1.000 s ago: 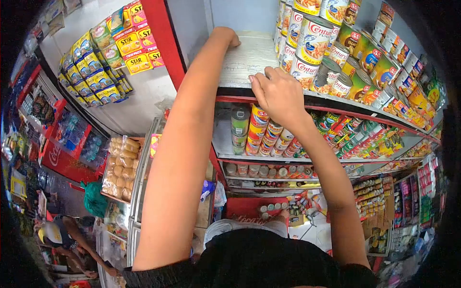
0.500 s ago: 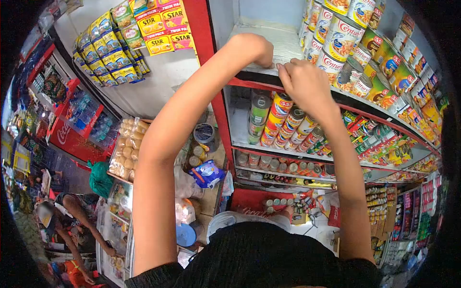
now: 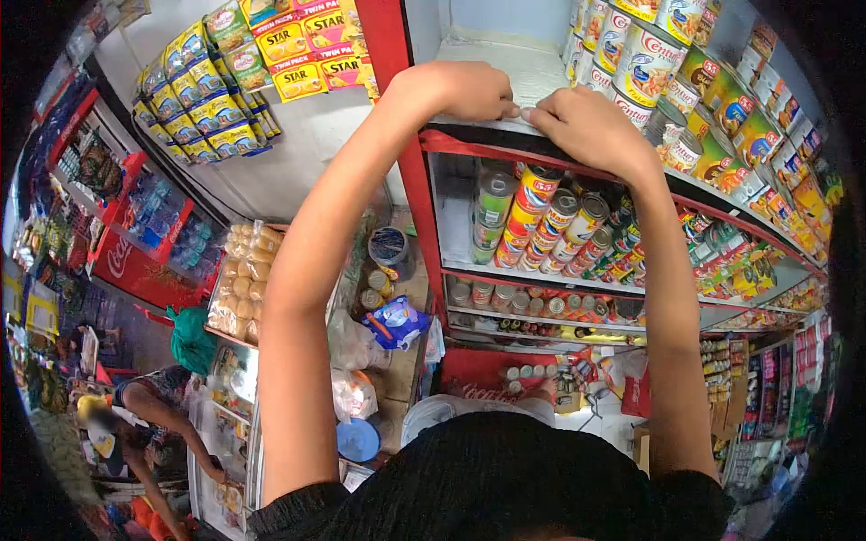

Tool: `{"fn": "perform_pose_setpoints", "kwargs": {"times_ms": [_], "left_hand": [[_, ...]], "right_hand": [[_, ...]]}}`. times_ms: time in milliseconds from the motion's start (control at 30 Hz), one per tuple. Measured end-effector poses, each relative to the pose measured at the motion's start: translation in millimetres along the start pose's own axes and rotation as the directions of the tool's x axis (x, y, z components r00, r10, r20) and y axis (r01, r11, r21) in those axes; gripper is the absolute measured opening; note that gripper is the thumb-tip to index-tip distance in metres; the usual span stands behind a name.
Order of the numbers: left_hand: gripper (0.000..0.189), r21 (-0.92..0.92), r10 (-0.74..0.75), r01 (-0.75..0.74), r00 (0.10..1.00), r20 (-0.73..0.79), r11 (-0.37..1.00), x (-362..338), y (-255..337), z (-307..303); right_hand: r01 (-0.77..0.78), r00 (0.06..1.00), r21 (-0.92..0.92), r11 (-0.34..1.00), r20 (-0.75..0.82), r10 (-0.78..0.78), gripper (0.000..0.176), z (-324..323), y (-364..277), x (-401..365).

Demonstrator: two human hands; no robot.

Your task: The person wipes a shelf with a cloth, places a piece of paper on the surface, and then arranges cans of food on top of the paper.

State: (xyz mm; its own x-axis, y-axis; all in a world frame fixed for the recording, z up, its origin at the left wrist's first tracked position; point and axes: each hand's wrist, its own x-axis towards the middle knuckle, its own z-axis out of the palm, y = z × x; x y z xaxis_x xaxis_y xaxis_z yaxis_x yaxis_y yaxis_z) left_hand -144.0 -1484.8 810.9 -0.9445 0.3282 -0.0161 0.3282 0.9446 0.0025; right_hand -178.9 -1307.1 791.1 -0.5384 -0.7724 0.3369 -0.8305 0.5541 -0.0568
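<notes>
My left hand and my right hand are both raised to the front edge of the top shelf. Their fingertips meet there, curled and pinching the front edge of the white shelf liner above the red shelf rim. The liner's left part is bare. Just right of my right hand stand stacked Century tuna cans, not touched by either hand. Under my hands, on the shelf below, stand rows of smaller cans.
Hanging Star packets cover the wall at upper left. A red cola cooler and bagged bread rolls lie to the left. Another person bends at lower left. More shelves of cans and packets run off to the right.
My left hand has come forward from the back of the top shelf to its front edge, beside my right hand. The view has shifted slightly left and down.
</notes>
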Motion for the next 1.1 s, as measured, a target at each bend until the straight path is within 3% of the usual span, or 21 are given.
{"fn": "perform_pose_setpoints", "kwargs": {"times_ms": [100, 167, 233, 367, 467, 533, 600, 667, 700, 833, 900, 1033, 1100], "left_hand": [[0.042, 0.057, -0.031, 0.033, 0.999, -0.038, 0.998, -4, -2, 12], [0.044, 0.085, -0.038, 0.044, 0.997, -0.072, 0.995, -6, -2, 15], [0.046, 0.246, -0.119, 0.132, 0.991, -0.066, 0.96, -6, 3, 14], [0.043, 0.403, -0.286, 0.264, 0.958, -0.004, 0.876, -5, 19, -1], [0.042, 0.448, -0.295, 0.273, 0.955, -0.021, 0.851, -8, 22, -11], [0.04, 0.423, -0.28, 0.271, 0.959, -0.043, 0.865, -9, 20, -14], [0.039, 0.32, -0.362, 0.316, 0.927, 0.094, 0.893, -3, 15, -15], [0.038, 0.367, -0.305, 0.259, 0.949, 0.073, 0.893, -4, 10, -5], [0.036, 0.416, -0.249, 0.204, 0.967, 0.058, 0.886, -4, 7, -1], [0.035, 0.414, -0.253, 0.197, 0.964, 0.084, 0.889, 1, 9, -2], [0.035, 0.361, -0.311, 0.247, 0.941, 0.131, 0.899, 10, 6, -2], [0.038, 0.273, -0.241, 0.225, 0.97, 0.025, 0.935, 5, 9, -6], [0.038, 0.155, -0.018, 0.033, 0.995, -0.097, 0.987, 11, -5, 5]], "right_hand": [[0.013, 0.998, -0.006, 1.0, 0.062, -0.012, 0.041, 7, 7, 6], [0.025, 0.999, -0.014, 1.0, 0.022, -0.025, 0.042, 17, 11, 6], [0.036, 0.999, -0.027, 0.999, -0.017, -0.037, 0.044, 18, 11, 6], [-0.007, 0.996, -0.157, 0.988, 0.091, 0.021, 0.046, 5, -1, 10], [-0.036, 0.995, -0.246, 0.969, 0.085, 0.059, 0.046, -1, -9, 15], [0.019, 1.0, -0.269, 0.963, -0.016, -0.024, 0.046, -2, -7, 21], [0.045, 0.999, -0.203, 0.978, 0.0, -0.046, 0.045, 4, -1, 27], [0.107, 0.991, -0.092, 0.99, 0.093, -0.098, 0.045, 12, 5, 27], [0.029, 0.994, -0.154, 0.988, 0.105, -0.013, 0.046, 16, 8, 27], [-0.034, 0.967, -0.271, 0.962, 0.235, 0.101, 0.045, -2, -5, 21], [0.077, 0.983, -0.288, 0.955, 0.182, -0.024, 0.048, 4, 2, 25], [-0.012, 0.934, -0.165, 0.986, 0.349, 0.07, 0.046, 2, 13, 47], [0.018, 0.948, -0.056, 0.998, 0.319, 0.001, 0.044, 2, 12, 48]]}}
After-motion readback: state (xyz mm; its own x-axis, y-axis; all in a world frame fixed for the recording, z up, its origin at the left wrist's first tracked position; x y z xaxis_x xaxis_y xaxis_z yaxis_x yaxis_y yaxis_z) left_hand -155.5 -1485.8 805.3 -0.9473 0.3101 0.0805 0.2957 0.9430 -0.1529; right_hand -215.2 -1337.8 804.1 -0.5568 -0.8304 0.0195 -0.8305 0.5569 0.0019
